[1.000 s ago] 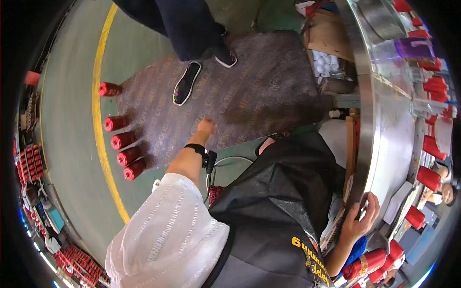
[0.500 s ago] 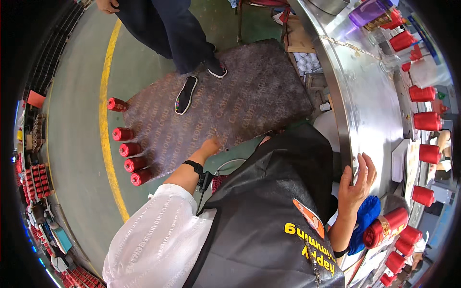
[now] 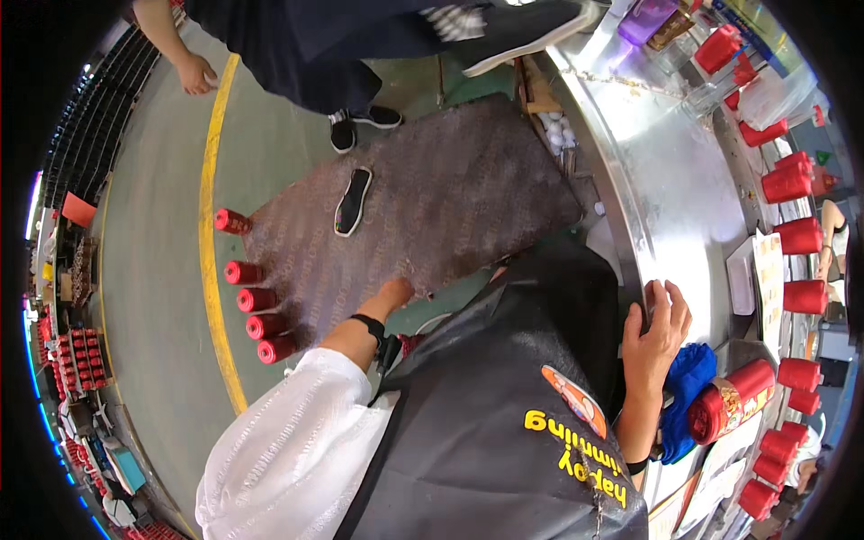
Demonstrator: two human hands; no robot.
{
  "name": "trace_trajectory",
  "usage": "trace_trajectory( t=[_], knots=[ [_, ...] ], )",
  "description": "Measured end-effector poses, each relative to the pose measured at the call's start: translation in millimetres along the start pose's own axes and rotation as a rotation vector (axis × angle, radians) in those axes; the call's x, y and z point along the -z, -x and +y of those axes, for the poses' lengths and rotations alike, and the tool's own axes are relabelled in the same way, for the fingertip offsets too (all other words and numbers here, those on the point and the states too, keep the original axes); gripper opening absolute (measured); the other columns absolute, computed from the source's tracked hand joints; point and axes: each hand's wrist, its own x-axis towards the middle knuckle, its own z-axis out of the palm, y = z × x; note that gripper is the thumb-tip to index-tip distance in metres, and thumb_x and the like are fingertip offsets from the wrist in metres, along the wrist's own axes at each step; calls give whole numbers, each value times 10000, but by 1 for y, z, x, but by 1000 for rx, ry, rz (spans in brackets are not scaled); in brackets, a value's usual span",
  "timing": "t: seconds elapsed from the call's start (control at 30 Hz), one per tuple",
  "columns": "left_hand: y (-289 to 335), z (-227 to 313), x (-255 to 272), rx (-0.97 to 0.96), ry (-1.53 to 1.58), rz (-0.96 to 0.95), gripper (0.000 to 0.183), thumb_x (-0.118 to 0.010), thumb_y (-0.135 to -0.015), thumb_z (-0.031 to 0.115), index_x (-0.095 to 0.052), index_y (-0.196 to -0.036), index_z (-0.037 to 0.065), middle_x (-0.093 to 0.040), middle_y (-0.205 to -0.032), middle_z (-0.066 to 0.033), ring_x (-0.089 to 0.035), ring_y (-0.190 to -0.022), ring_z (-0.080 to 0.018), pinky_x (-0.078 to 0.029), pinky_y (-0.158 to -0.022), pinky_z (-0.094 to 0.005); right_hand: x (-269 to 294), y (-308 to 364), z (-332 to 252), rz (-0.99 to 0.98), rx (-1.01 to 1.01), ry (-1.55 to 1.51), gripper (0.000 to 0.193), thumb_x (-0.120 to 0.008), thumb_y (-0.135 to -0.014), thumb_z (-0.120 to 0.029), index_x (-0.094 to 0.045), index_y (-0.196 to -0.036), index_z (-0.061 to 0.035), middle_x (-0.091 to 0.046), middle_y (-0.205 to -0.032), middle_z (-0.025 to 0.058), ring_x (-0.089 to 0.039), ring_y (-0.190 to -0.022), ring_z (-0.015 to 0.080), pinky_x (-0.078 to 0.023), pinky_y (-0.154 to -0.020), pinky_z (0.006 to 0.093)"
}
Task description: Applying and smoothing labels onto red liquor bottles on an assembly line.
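Observation:
At the near edge of the dark brown board (image 3: 468, 180), my left hand (image 3: 394, 291) reaches down, with a dark band on its wrist. Its fingers are too hard to make out to say what they grip, if anything. My right hand (image 3: 657, 333) rests on the rim of the shiny metal table (image 3: 630, 171), fingers stretched out and holding nothing. Just beside my right forearm lie a blue cloth (image 3: 688, 378) and a large red cylindrical container (image 3: 733, 400). A single black shoe (image 3: 354, 202) with a white rim lies on the board, away from my hands.
Several red cylindrical containers (image 3: 256, 300) line the board's left end, near a yellow floor line (image 3: 209, 207). Another person's dark-clothed legs (image 3: 297, 54) stand across the far edge, one shoe (image 3: 531, 45) raised toward the table. More red containers (image 3: 796, 236) stand along the table's far side.
The other person has stepped back from the board, and one foot is now raised at the upper right. My view has shifted slightly; both my hands keep roughly their places.

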Motion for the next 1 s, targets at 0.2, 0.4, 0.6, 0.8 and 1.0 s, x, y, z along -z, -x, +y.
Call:
trace_trajectory(
  t=[0.2,0.4,0.6,0.8,1.0],
  knots=[
    [-20,-4,-42,207,142,-124,207,-576,-841,170,-685,-998,91,-642,-1086,-109,-593,-1041,-309,-502,-879,-404,10,-3,-7,-29,-69,-56,412,-659,-747,-40,-576,-1150,-24,-527,-1218,192,-471,-1154,398,-353,-1001,489],
    [31,45,46,-13,-108,-104,239,-624,-838,133,-697,-1050,49,-662,-1104,-161,-619,-1085,-330,-525,-883,-436,11,2,-10,-14,-59,-50,422,-667,-739,-44,-574,-1149,-12,-532,-1206,159,-464,-1156,380,-352,-998,482],
    [9,48,56,297,430,-155,245,-583,-864,127,-683,-1078,60,-629,-1177,-136,-590,-1131,-325,-508,-918,-424,12,1,-3,20,-43,-77,434,-679,-725,-52,-577,-1145,-12,-543,-1190,153,-473,-1150,376,-356,-988,482],
    [-18,50,65,218,357,-81,267,-515,-891,150,-679,-1078,54,-642,-1144,-156,-617,-1083,-335,-520,-879,-424,9,0,2,32,-45,-77,441,-680,-723,-44,-573,-1150,-16,-543,-1194,157,-478,-1143,376,-357,-987,480],
    [-44,20,32,-40,-189,14,251,-655,-845,182,-665,-1058,51,-578,-1288,-134,-651,-1022,-239,-528,-857,-376,13,-1,-3,32,-23,-100,469,-706,-706,-58,-577,-1155,-14,-548,-1195,148,-483,-1146,368,-359,-985,471]
  ],
)
